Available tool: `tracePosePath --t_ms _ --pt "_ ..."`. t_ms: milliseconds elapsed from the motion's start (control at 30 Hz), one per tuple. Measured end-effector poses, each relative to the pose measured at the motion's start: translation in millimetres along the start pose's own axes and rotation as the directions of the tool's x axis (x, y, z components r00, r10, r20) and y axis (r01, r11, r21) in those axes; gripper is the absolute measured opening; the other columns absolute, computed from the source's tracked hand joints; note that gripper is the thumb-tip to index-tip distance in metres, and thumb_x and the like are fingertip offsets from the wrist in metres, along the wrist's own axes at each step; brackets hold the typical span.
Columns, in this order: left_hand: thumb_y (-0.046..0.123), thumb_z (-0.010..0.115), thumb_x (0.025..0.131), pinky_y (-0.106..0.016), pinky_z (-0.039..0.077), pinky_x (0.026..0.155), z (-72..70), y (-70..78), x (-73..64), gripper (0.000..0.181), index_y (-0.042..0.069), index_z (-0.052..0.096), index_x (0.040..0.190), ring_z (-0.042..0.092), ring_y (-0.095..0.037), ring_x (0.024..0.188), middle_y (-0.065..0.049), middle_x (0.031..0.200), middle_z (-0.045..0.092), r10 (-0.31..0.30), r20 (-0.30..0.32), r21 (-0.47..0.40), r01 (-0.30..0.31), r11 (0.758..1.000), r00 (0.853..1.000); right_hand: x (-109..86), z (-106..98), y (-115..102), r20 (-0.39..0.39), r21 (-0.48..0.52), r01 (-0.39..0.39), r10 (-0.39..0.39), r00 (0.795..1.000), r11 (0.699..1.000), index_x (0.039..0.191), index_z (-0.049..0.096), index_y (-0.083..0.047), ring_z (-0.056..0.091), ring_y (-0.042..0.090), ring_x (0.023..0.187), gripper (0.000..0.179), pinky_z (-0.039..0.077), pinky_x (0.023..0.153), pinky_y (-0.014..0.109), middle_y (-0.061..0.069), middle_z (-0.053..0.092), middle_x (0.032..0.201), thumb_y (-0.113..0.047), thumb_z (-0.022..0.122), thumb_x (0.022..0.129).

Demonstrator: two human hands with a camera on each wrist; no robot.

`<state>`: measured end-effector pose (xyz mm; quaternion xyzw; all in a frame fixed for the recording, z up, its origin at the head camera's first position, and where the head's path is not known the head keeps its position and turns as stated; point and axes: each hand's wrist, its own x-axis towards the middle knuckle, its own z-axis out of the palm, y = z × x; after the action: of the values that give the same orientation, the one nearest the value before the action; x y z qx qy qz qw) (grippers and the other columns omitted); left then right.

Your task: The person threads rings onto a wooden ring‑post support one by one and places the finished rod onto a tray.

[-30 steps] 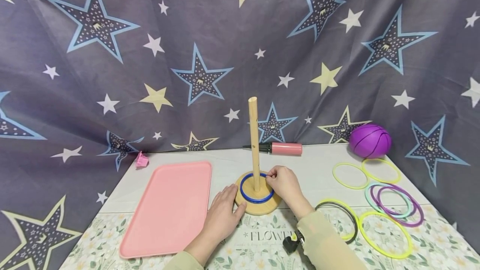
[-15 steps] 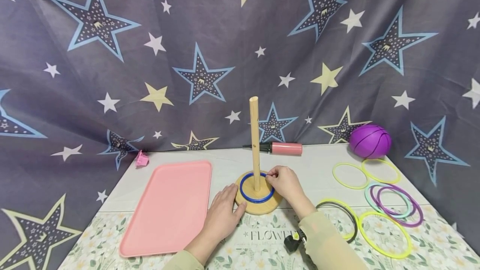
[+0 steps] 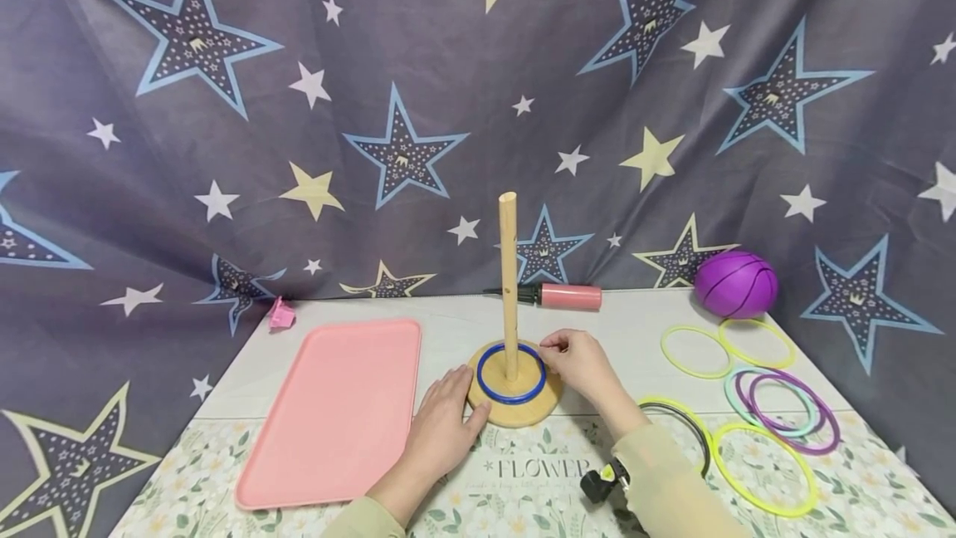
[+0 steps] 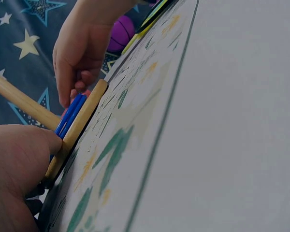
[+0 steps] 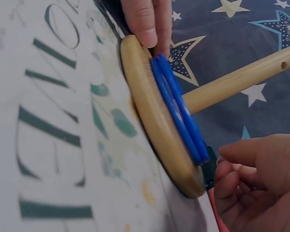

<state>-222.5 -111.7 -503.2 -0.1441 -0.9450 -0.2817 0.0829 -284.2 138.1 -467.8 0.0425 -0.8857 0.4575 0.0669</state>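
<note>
A round wooden base (image 3: 515, 415) with an upright wooden post (image 3: 509, 272) stands mid-table. Two blue rings (image 5: 180, 108) lie stacked around the foot of the post; from the head view they look like one. My left hand (image 3: 445, 422) rests against the left edge of the base, fingers extended, thumb at the front. Just off the right rim of the rings is my right hand (image 3: 586, 365), its fingers loosely curled with nothing between them. In the right wrist view a small gap shows between its fingertips (image 5: 221, 153) and the rings.
To the left lies a pink tray (image 3: 339, 413). On the right are yellow rings (image 3: 769, 509), a black ring (image 3: 705, 438), purple rings (image 3: 835, 434) and a teal ring (image 3: 735, 405). Behind stand a hand pump (image 3: 571, 297), a purple ball (image 3: 736, 284) and a small pink item (image 3: 281, 314).
My right hand has let go of the blue rings and drawn back a little to the right. The left hand and the stand have stayed in place.
</note>
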Motion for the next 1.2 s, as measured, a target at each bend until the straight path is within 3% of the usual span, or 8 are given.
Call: tracePosePath --t_ms 400,900,1200 --pt "0.035 0.068 0.110 -0.059 0.025 0.134 0.8 0.0 -1.8 0.069 -0.009 0.049 0.160 0.040 -0.044 0.158 -0.026 0.167 0.047 -0.006 0.015 -0.005 0.006 1.000 1.000 -16.4 -33 -10 0.012 -0.055 0.017 -0.016 1.000 0.998 0.108 0.081 -0.005 0.069 0.014 0.078 0.012 0.059 0.071 0.033 0.003 0.078 0.093 -0.014 0.076 0.102" --pt "0.036 0.068 0.110 -0.059 0.023 0.134 -2.3 -0.4 -2.2 0.070 -0.009 0.048 0.160 0.039 -0.044 0.159 -0.026 0.168 0.046 -0.011 0.016 -0.007 0.011 1.000 1.000 -38.1 -79 -6 0.053 -0.052 0.007 -0.005 0.999 0.999 0.116 0.079 -0.003 0.069 0.015 0.078 0.019 0.060 0.066 0.029 0.004 0.075 0.095 -0.018 0.077 0.104" --pt "0.035 0.068 0.110 -0.059 0.024 0.134 -2.5 -0.8 -0.8 0.069 -0.009 0.049 0.160 0.040 -0.044 0.158 -0.026 0.168 0.046 0.007 0.005 -0.005 -0.007 1.000 1.000 -52.3 -109 10 0.053 -0.173 0.051 -0.042 0.998 0.984 0.113 0.080 -0.006 0.068 0.017 0.088 0.019 0.057 0.073 0.034 0.000 0.074 0.096 -0.021 0.080 0.103"
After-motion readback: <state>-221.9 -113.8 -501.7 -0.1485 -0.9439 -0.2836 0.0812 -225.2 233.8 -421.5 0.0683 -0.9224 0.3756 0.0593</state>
